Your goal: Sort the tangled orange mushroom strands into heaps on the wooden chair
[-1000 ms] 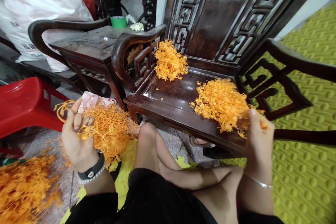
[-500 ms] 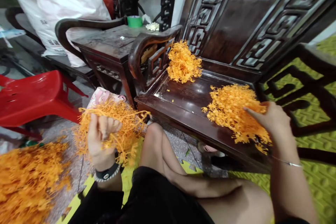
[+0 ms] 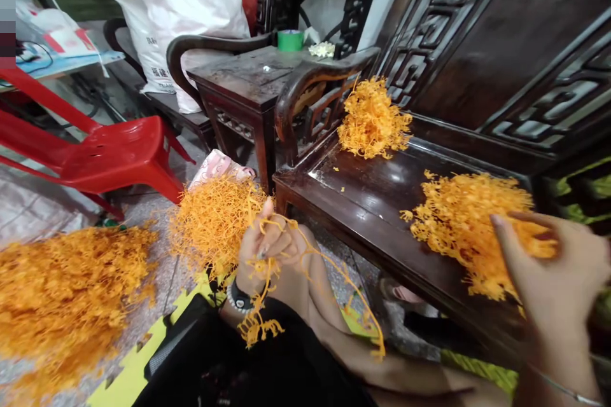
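My left hand point(image 3: 265, 254) closes in a tight fist on a loose tangle of orange strands point(image 3: 214, 226), which bulges out just beyond my fingers while thin threads trail from the fist across my wrist and down over my bare leg point(image 3: 344, 350). My right hand point(image 3: 548, 261), slightly blurred, is pinched narrow on a tuft at the edge of a broad orange heap point(image 3: 458, 229) on the seat of a dark carved wooden armchair point(image 3: 358, 194). A smaller orange heap point(image 3: 372, 117) sits farther back on the seat, beside the armrest and well apart from both hands. A large orange pile point(image 3: 62, 292) covers the floor to my left, near the tangle. A pink-patterned packet point(image 3: 219, 167) lies just behind the tangle, with a red plastic chair point(image 3: 124, 159) beyond it. A roll of green tape point(image 3: 290, 40) stands on a dark wooden side table point(image 3: 238, 70), in front of a white sack point(image 3: 176, 6).
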`<state>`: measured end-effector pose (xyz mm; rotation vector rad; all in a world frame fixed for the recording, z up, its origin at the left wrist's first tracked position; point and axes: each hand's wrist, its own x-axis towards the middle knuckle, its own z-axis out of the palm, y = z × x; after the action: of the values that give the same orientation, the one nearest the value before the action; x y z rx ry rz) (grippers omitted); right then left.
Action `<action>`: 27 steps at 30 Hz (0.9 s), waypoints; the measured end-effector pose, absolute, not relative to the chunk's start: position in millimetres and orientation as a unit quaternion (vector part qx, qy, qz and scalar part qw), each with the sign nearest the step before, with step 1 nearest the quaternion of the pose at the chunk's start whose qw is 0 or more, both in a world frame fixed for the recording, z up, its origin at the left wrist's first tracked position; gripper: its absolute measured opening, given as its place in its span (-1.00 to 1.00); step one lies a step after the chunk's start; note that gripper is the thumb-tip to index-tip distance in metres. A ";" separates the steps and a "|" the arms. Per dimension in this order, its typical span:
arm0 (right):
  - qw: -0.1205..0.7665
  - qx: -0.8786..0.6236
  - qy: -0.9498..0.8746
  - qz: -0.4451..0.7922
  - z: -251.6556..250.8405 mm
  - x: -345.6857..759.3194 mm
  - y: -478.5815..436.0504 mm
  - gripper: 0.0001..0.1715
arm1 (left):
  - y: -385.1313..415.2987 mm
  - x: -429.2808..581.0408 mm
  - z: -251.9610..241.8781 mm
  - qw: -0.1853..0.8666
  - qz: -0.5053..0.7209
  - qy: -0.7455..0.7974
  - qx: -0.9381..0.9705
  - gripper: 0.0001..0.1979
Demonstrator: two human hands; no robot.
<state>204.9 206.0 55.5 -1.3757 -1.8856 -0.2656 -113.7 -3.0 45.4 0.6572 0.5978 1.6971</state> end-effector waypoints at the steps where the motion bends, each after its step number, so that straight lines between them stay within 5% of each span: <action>1: 0.427 -0.480 -0.766 -0.003 60.6 185.9 188.4 -0.43 | -1.5 -110.0 43.6 0.592 0.704 0.257 0.296 -0.18; 4: 0.370 -0.290 -0.842 0.265 71.3 129.8 134.4 -0.67 | 2.1 -96.0 38.7 0.652 0.646 0.210 0.337 -0.19; 9: 0.193 -0.127 -0.807 0.543 67.8 73.4 85.5 -0.55 | 4.8 -79.3 36.3 0.734 0.587 0.174 0.293 -0.27; 14: 0.146 -0.159 -0.738 0.640 50.5 60.5 85.5 -0.80 | 2.9 -87.1 31.7 0.765 0.575 0.248 0.149 -0.29; 20: 0.131 -0.203 -0.645 0.725 40.2 54.6 87.8 -0.73 | -4.3 -109.1 11.2 0.809 0.544 0.213 0.067 -0.39; 27: 0.166 -0.243 -0.596 0.747 37.0 23.2 96.8 -0.69 | -13.1 -167.2 -0.4 0.697 0.693 0.183 -0.003 -0.34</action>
<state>23.2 96.8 37.0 -0.6918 -1.6981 2.1268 -167.2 -13.1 -0.4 -0.0071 0.4092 1.5464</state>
